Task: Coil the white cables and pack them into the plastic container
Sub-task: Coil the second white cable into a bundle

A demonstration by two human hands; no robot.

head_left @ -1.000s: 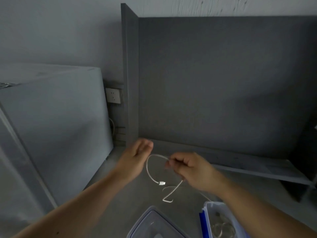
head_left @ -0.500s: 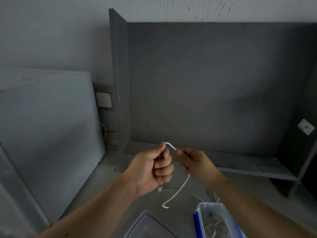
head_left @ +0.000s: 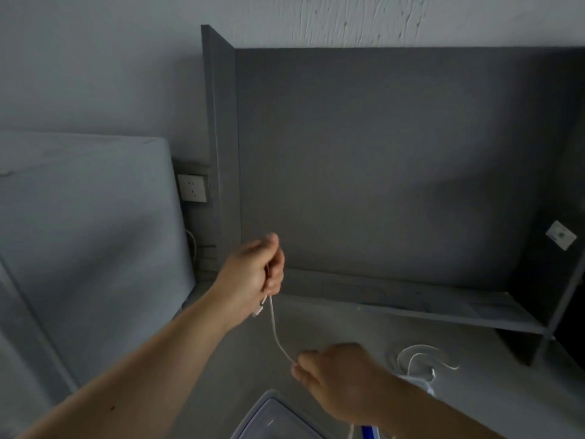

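since the earlier frame, both hands have separated: the left hand [head_left: 253,274] has risen to frame centre and the right hand [head_left: 335,381] has dropped toward lower centre, pulling the white cable [head_left: 274,327] out into one gently curved run between them. left fingers are curled shut around one end, with a connector protruding below the fist. right fingers are pressed together, pinching the cable lower down. this spread likely straightens the length before winding. the cable is thin, white and flexible. a second white cable [head_left: 421,359] lies loosely looped on the table at right. the plastic container [head_left: 368,434] is barely visible at the bottom edge.
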